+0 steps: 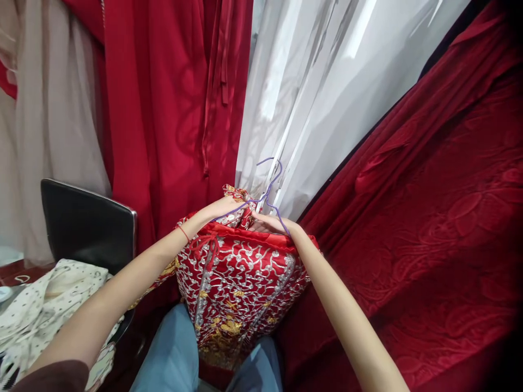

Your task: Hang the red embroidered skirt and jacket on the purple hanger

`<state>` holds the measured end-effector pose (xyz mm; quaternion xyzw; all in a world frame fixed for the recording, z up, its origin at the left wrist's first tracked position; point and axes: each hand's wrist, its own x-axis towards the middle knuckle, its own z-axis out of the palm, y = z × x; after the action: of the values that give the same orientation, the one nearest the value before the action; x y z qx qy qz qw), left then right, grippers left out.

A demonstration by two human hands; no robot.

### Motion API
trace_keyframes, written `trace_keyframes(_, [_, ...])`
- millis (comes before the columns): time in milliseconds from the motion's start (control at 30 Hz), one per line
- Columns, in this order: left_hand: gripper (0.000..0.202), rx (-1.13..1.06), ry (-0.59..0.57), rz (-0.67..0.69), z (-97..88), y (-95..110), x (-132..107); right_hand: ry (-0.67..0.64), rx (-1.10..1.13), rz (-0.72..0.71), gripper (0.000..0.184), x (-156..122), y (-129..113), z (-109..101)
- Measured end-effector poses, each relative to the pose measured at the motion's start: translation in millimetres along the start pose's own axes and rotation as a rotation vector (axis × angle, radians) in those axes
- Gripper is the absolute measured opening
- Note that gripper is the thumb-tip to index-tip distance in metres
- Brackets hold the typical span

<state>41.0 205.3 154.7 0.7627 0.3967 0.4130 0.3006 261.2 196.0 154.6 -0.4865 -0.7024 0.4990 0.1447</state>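
Note:
A red skirt-like garment [241, 277] with silver and gold embroidery hangs in front of my knees. It has a plain red top band and a small tied bow at its left. A purple wire hanger [267, 191] stands at its opening, hook upward, its arms reaching down to the band. My left hand [229, 207] is closed on bunched embroidered cloth at the back of the opening, beside the hanger's left arm. My right hand [272, 222] reaches under the hanger's right arm into the opening, thumb against the same cloth. Fingertips of both hands are partly hidden.
A black chair back [87, 223] stands at the left, with white dotted cloth [53, 310] heaped before it. Red cloth [163, 98] with hanging ties, white curtains [278, 81] and a beige drape [57, 120] hang behind. Dark red patterned fabric [433, 218] fills the right side.

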Motion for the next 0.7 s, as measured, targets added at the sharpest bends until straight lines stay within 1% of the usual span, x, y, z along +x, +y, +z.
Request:
trace_keyframes(67, [0.040,0.019,-0.134,0.000,-8.6,4.8,-1.3,0.038,-0.050,-0.007,0.067,-5.4,-3.2,1.3])
trace_keyframes(100, [0.040,0.054,-0.205,-0.005,-13.8,6.7,-2.3,0.045,-0.079,-0.017,0.064,-8.4,-4.6,1.4])
trace_keyframes(133, [0.042,0.114,-0.252,-0.009,-19.3,8.0,-3.8,0.050,-0.107,-0.029,0.060,-11.2,-5.7,1.1])
trace_keyframes(233, [0.044,0.285,-0.348,-0.022,-34.0,6.4,-11.4,0.073,-0.183,-0.039,0.051,-16.6,-7.0,-1.3])
trace_keyframes(300, [0.046,0.323,-0.354,-0.025,-39.5,2.3,-18.1,0.080,-0.218,-0.028,0.048,-16.6,-6.8,-3.0])
trace_keyframes(400, [0.053,0.268,-0.316,0.013,-39.9,-2.0,-25.9,0.010,-0.232,-0.012,0.045,-13.9,-5.0,-4.6])
trace_keyframes(500, [0.057,0.220,-0.241,0.090,-34.3,-0.9,-28.6,-0.080,-0.173,-0.043,0.043,-12.2,-0.3,-5.6])
trace_keyframes(567, [0.055,0.269,-0.134,0.101,-31.8,-0.5,-28.2,-0.101,-0.109,-0.076,0.040,-11.9,4.4,-6.3])
trace_keyframes(600, [0.053,0.314,-0.060,0.088,-32.3,-1.9,-27.5,-0.097,-0.088,-0.081,0.037,-12.1,6.9,-6.8])
trace_keyframes(700, [0.046,0.455,0.203,-0.021,-44.0,-15.8,-24.5,-0.061,-0.073,-0.042,0.030,-13.9,13.6,-8.7])
